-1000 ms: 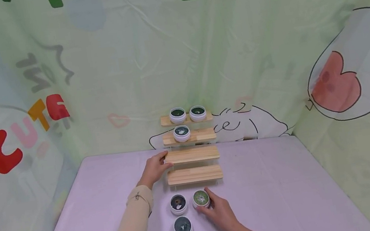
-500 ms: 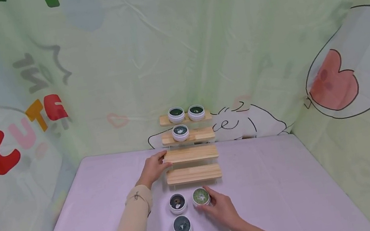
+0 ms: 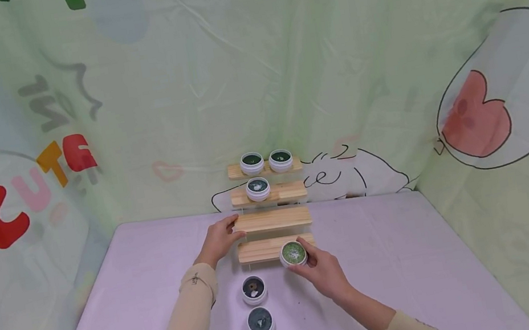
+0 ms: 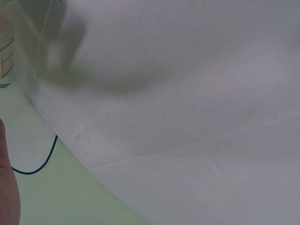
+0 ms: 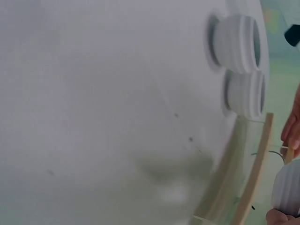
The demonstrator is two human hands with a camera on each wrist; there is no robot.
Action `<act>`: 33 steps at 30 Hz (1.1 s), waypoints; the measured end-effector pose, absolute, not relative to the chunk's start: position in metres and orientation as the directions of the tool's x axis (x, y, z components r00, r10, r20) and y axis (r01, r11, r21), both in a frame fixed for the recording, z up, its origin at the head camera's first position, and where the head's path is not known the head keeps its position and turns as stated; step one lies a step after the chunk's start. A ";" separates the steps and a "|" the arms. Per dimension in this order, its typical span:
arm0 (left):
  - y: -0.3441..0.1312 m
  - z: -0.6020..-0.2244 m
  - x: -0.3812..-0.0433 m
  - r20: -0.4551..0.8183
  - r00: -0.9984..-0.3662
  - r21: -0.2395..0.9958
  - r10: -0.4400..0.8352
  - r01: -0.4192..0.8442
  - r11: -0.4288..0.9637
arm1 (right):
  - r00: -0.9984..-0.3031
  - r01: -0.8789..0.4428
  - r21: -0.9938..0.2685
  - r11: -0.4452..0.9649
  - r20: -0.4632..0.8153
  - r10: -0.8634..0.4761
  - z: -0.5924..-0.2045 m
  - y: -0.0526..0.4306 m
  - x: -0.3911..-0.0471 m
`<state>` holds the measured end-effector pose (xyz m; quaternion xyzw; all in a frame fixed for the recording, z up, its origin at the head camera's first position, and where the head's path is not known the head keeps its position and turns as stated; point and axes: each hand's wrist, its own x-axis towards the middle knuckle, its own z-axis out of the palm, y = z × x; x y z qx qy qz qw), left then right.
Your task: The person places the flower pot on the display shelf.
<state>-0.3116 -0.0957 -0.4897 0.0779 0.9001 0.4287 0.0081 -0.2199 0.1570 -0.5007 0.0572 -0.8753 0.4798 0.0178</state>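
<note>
My right hand [image 3: 326, 271] pinches a small round white pot [image 3: 293, 254] with green, speckled contents between thumb and fingers. The pot is raised in front of the lowest board of a tiered wooden stand [image 3: 273, 219]; in the right wrist view the held pot [image 5: 287, 190] shows at the lower right edge. With thumb and fingers at the left end of the second board from the bottom, my left hand [image 3: 218, 243] grips the stand. Two white pots, one with dark brown contents [image 3: 254, 289] and one with dark grey contents [image 3: 260, 322], rest on the table before the stand.
Two dark green pots [image 3: 252, 163] [image 3: 281, 159] stand on the top board, and a grey-blue pot [image 3: 258, 188] stands on the left of the board below. A pale purple cloth covers the table [image 3: 389, 260]. Printed curtains [image 3: 158, 118] enclose its back and sides.
My right hand has lifted the green pot off the table and carried it up and forward to the lowest board. The left hand has kept its place on the stand.
</note>
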 end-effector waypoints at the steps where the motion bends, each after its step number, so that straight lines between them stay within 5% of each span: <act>1: -0.096 -0.490 -0.312 0.049 -0.988 0.775 0.146 0.129 0.618 | -0.994 -0.110 -0.841 0.529 0.085 -0.072 -0.497 0.157 -0.224; 14: -0.095 -0.484 -0.309 0.054 -0.988 0.774 0.144 0.133 0.619 | -0.996 -0.056 -0.855 0.516 0.086 0.036 -0.447 0.155 -0.275; 33: -0.095 -0.482 -0.309 0.017 -0.990 0.766 0.139 0.102 0.635 | -0.993 -0.015 -0.846 0.533 0.074 0.090 -0.430 0.138 -0.330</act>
